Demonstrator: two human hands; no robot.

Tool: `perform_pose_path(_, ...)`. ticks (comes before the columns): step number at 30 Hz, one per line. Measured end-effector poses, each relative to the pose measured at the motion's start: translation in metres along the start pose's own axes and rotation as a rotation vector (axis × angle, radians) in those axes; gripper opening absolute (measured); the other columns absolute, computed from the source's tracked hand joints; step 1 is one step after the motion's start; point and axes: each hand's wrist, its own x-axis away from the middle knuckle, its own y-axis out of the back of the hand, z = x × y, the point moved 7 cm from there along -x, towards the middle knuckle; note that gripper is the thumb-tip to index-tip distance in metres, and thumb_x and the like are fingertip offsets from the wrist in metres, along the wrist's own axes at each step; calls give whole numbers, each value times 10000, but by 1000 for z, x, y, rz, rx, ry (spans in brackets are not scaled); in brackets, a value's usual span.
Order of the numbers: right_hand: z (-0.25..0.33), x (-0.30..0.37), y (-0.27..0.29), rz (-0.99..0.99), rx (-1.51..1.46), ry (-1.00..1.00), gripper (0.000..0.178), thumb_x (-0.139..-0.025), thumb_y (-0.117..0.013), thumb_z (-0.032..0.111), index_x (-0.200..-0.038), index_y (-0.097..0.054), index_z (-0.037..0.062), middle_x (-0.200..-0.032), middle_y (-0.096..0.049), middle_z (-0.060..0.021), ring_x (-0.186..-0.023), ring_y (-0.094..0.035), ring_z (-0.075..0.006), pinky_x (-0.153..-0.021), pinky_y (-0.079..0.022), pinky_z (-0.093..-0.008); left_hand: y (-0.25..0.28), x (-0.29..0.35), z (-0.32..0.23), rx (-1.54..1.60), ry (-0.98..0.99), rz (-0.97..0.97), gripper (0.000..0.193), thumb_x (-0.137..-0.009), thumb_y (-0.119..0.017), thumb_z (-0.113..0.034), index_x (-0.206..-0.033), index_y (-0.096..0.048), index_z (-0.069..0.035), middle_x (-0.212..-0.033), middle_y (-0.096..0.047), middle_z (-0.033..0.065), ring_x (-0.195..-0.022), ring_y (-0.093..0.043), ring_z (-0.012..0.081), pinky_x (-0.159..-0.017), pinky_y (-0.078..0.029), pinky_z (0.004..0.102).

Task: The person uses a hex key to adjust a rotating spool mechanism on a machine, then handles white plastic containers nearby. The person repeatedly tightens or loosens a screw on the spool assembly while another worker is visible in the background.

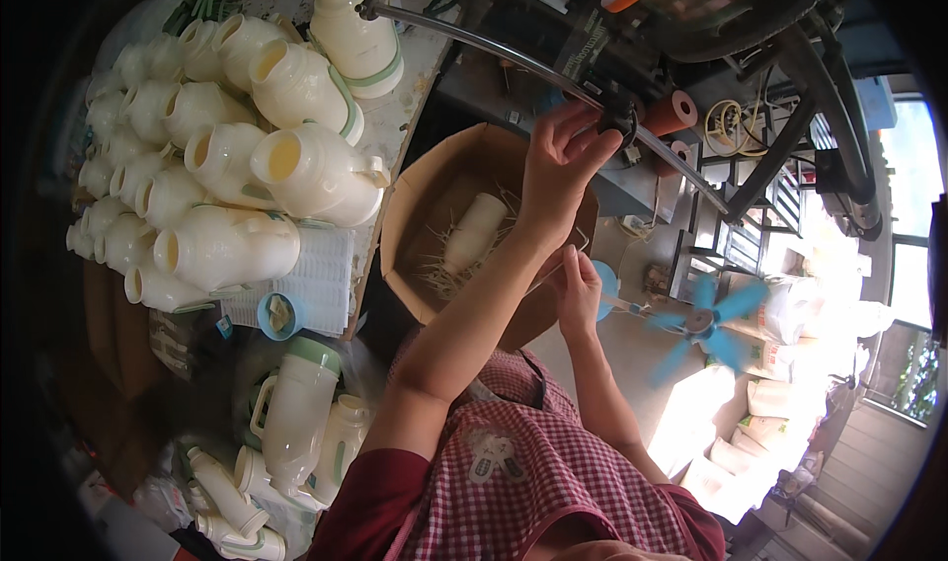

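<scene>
My left hand reaches up to a long metal bar, its thumb and fingers closed about a small black fitting on that bar. Lower and to the right, my right hand is pinched on a thin bent metal rod, partly hidden by the fingers. Beneath my left forearm stands an open cardboard box. Inside it lie a cream plastic bottle-shaped part and loose pale trimmings.
Many cream plastic jugs crowd the table at left, beside a small blue cup. More jugs stand lower left. A blue fan is at right; black machine arms overhang the upper right. Sacks are stacked far right.
</scene>
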Motion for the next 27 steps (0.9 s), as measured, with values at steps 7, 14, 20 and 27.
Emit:
perform_pose_path(7, 86, 36, 8, -85, 166, 324, 321, -1108, -510, 272, -1009, -647, -1, -701, -563, -8, -642, -595, -101, -621, -486, -249, -2, -10, -12, -82, 29, 177, 433, -965, -728, -136, -1360, -602, -13, -1236, -660, 46, -1167, -601, 120, -1045, -469, 293)
perform_pose_path(14, 213, 11, -48, -248, 575, 731, 272, -988, -713, 214, -1167, -663, 15, -785, -449, 67, -673, -364, -22, -588, -279, -170, -5, -13, -5, -97, 41, 220, 464, -949, -748, -151, -1374, -609, -26, -1247, -664, 45, -1164, -594, 119, -1037, -471, 288)
perform_pose_path(20, 249, -15, -83, -206, 765, 844, 479, -811, -887, 177, -1212, -674, 25, -944, -576, 48, -749, -432, -24, -617, -331, -177, -3, -13, -2, -49, 61, 238, 479, -928, -781, -160, -1363, -624, -37, -1223, -676, 30, -1151, -601, 123, -1029, -474, 294)
perform_pose_path(27, 256, -37, -94, -56, 815, 716, 535, -815, -868, 154, -1299, -671, 37, -1006, -693, 16, -793, -540, -17, -642, -409, -171, -4, -14, 1, -64, 68, 280, 477, -992, -629, -19, -1457, -522, -13, -1328, -609, 65, -1242, -564, 130, -1080, -451, 283)
